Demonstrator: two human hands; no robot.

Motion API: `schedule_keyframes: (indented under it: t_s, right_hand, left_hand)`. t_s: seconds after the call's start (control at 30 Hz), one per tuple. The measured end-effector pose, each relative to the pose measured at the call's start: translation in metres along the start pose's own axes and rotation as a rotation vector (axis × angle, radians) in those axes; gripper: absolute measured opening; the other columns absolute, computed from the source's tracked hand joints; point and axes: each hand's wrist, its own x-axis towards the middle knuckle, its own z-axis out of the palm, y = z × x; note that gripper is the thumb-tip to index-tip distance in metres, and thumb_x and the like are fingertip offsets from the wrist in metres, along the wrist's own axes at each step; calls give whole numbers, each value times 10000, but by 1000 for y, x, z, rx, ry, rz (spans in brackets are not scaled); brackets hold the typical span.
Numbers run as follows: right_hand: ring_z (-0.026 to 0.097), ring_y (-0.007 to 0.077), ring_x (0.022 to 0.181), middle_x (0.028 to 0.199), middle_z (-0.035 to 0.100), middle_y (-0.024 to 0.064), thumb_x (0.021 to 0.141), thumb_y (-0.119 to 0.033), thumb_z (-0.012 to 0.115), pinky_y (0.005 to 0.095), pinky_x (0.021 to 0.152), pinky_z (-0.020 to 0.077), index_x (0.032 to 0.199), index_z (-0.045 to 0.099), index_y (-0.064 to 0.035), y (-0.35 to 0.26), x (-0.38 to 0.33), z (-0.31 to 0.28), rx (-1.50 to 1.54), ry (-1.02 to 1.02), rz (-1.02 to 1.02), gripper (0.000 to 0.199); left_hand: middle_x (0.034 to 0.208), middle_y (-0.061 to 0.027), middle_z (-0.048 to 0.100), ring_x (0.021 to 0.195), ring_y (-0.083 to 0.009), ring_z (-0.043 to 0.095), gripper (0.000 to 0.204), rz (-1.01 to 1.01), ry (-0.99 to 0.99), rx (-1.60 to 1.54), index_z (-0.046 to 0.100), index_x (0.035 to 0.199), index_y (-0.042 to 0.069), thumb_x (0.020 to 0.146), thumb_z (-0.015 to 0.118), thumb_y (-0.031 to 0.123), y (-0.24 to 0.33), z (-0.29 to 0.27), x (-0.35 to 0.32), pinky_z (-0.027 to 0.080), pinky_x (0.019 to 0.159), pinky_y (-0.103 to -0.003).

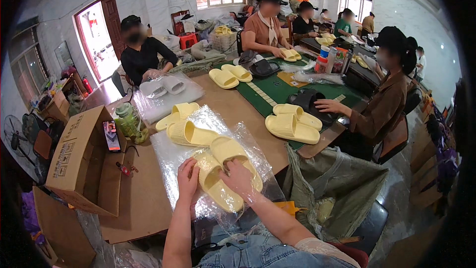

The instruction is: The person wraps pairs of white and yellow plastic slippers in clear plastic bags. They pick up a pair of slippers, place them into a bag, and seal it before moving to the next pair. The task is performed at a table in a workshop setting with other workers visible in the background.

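Note:
A pair of pale yellow slide slippers lies in front of me, side by side on clear plastic bags (171, 168). My left hand (188, 176) is curled at the outer edge of the nearer-left yellow slipper (221, 193), its fingers bent against the side. My right hand (237, 178) grips between the two slippers, fingertips partly hidden by the strap of the right slipper (233, 150). Just beyond, another yellow slipper (191, 134) rests on the plastic, with its mate (177, 115) behind it.
An open cardboard box (82, 159) stands left, beside a phone (111, 136) and a green-tinted jar (130, 121). Yellow slippers (292, 128) sit right, near a co-worker's hand (333, 106) on dark slippers. A grey-green sack (337, 183) hangs by the table's right edge.

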Motion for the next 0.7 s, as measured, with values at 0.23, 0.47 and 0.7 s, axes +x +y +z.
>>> schedule_keyframes:
  t_s: [0.23, 0.47, 0.7]
  right_hand:
    - [653, 330, 903, 992, 623, 120, 861, -369, 657, 455, 773, 530, 1103, 661, -70, 0, 1, 0, -9, -9, 1, 384]
    - [651, 341, 897, 990, 620, 128, 864, -358, 653, 458, 771, 531, 1103, 661, -76, -6, 1, -6, 21, -11, 16, 369]
    - [652, 343, 912, 1012, 622, 135, 864, -351, 657, 458, 785, 530, 1104, 660, -66, -4, 0, -5, 2, -21, 13, 372]
  left_hand:
    - [1290, -155, 628, 1217, -318, 554, 281, 31, 21, 9, 692, 1156, 32, 902, 670, 149, 0, 0, 0, 425, 1058, -404]
    - [1283, -158, 631, 1211, -323, 556, 283, 23, 32, 6, 690, 1153, 28, 899, 670, 152, -2, 1, 0, 425, 1058, -407]
    - [1302, -156, 617, 1239, -305, 550, 278, 22, 12, -8, 693, 1169, 40, 919, 661, 157, -2, 1, -1, 419, 1073, -395]
